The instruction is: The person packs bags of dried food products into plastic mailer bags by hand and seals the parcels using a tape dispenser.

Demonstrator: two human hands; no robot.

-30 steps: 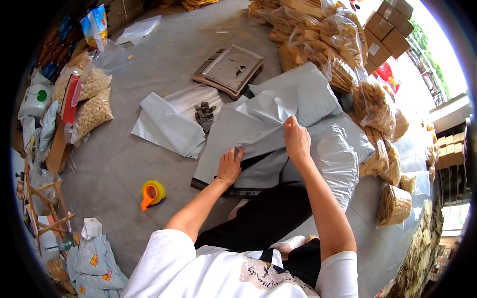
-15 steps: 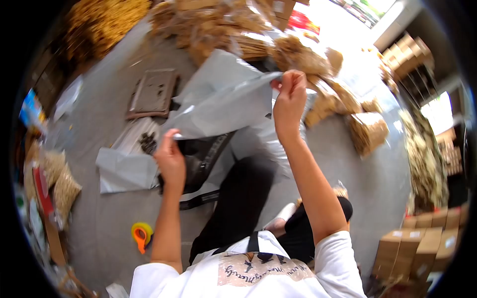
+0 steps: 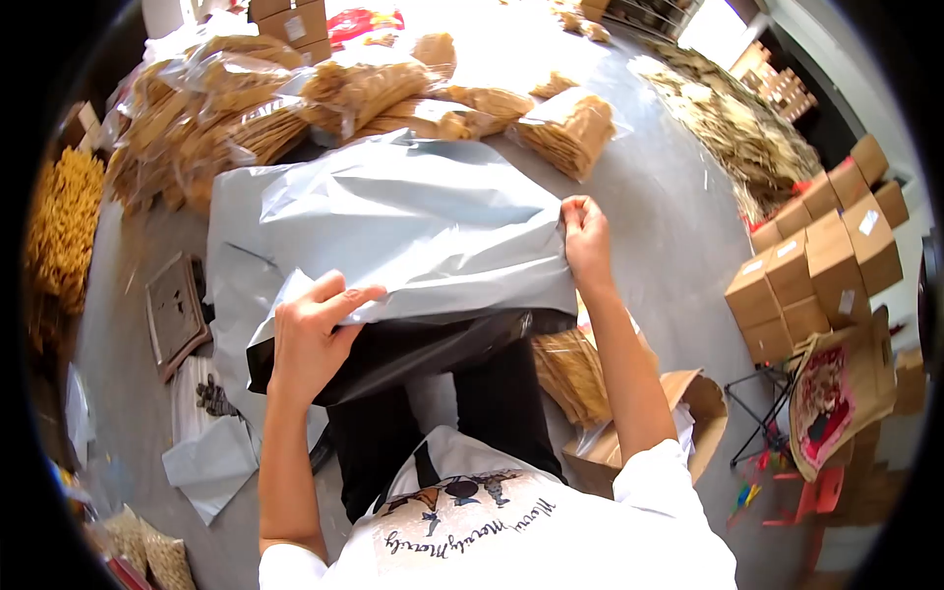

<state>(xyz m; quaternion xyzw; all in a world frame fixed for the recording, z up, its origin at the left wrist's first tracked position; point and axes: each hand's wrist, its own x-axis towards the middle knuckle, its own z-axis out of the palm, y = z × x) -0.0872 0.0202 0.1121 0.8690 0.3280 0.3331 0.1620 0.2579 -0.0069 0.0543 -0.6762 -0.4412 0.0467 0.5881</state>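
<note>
Across grey floor (image 3: 678, 295), sitting before a heap of clear bags (image 3: 226, 108) at upper left and facing cardboard boxes (image 3: 826, 265) at far right. Spreading a large grey plastic bag (image 3: 423, 226) through the centre of the frame, draping its near edge over black trousers (image 3: 497, 393) and showing a black inner face along that edge.

Pinching the bag's right edge near the corner with the right hand (image 3: 588, 236), closing thumb and fingers on the plastic. Touching the near left edge with the left hand (image 3: 317, 329), extending the index finger rightward over the plastic; not showing clearly enough to tell how firmly, if at all, gripping there.

Risking a slip first at the left, judging by that loose-looking hold on slick film, and so risking a sagging or folding edge. Risking a stretch or small tear near the right corner too, if pulling hard from one pinched spot. Risking a misjudged edge from setting black plastic against dark cloth.

At left, lying close to the scale (image 3: 177, 313), so possibly catching on its corner if swinging that way. Lower left, possibly dragging along the dark glove (image 3: 212, 397) and the loose grey sheet (image 3: 211, 462) if sweeping the bag low.
</note>
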